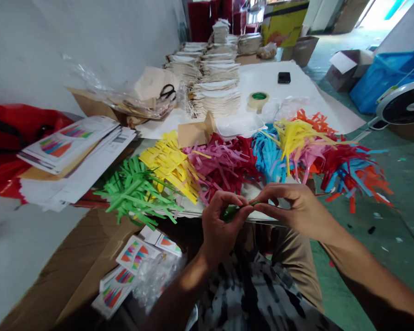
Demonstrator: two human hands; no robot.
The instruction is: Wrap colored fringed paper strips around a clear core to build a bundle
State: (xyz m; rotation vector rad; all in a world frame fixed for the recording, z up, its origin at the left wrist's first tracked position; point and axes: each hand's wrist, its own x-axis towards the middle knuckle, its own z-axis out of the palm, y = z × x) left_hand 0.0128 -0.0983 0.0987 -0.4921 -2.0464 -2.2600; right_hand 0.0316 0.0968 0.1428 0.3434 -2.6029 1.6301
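Observation:
Both hands meet at the table's near edge, over my lap. My left hand [224, 220] is closed, thumb and fingers pinching a small green paper piece [230, 212] that partly shows inside the curl of the fingers. Thumb and forefinger of my right hand [290, 204] pinch the twisted end of the same piece. Its full shape is hidden by the fingers. Just beyond lie fringed paper tassels: green [138, 191], yellow [172, 163], pink [217, 163], dark red [246, 156] and blue [267, 154]. More mixed tassels, including a yellow one [296, 135], are heaped toward the right.
Stacked white bundles [215, 99] rise at the back. A tape roll [258, 100], a black phone-like object [284, 77] and scissors [167, 92] lie on the table. Printed cards [69, 142] are at left; a white fan [403, 105] stands right. Below left is an open carton [65, 266].

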